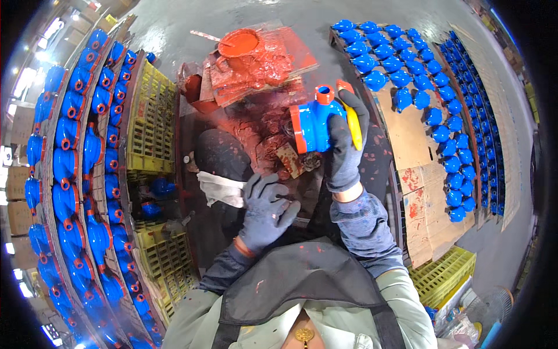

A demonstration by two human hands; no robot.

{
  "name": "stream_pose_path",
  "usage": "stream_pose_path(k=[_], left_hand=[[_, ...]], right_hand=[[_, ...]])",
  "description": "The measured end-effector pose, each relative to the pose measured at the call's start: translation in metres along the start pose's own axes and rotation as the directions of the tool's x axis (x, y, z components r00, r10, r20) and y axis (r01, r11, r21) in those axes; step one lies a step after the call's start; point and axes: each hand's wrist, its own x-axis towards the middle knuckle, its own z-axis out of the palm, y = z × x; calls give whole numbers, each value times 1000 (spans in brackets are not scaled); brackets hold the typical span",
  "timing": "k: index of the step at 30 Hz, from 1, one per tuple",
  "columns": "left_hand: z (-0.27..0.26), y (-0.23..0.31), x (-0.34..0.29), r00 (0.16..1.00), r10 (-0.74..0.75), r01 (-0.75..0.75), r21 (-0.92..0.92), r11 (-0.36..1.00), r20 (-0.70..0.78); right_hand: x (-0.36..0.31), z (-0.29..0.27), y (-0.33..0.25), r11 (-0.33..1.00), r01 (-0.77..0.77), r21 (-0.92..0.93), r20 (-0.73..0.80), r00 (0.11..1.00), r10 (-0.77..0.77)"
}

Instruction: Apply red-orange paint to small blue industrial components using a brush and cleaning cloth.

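My right hand (343, 139), in a dark grey glove, grips a blue pump casing (315, 125) above my lap. Orange-red paint covers the casing's round rim and the mouth of its short neck. Against the same hand is a yellow handle (353, 126) with a reddish tip, perhaps a paintbrush. My left hand (264, 206), gloved in grey, is over my lap with its fingers curled round one end of a white cloth (220, 189); the fingertips are partly hidden.
Ahead stands a tub of orange-red paint (239, 42) with a stick across it, on a paint-smeared stack. Racks of blue casings (65, 166) line my left, beside yellow crates (152, 119). More casings (400, 78) stand on cardboard (427, 200) to my right. A fan (494, 305) is at lower right.
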Motion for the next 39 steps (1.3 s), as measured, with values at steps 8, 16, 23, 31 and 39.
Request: stream_pose_path(k=[8,16,23,31,39], left_hand=[[-37,-15,5,967,-87,49,-161,986,-241],[-108,-75,-19,967,-255,246,211,946,12],[-131,-77,-44,778,-599,629,-264,732,192],[-122,-75,-57,835,-549,398,-727,560,34],[-125,-90,-68,636,-771,660,-550,511,46]], right_hand=[[-2,-3,4,999,-24,-29,5,1000,24],[-1,-4,0,998,-4,-58,7,1000,5],[-1,-5,0,997,-34,-71,3,999,35],[-3,-3,3,995,-94,-26,18,995,94],[-5,-3,5,998,-40,-54,30,999,42]])
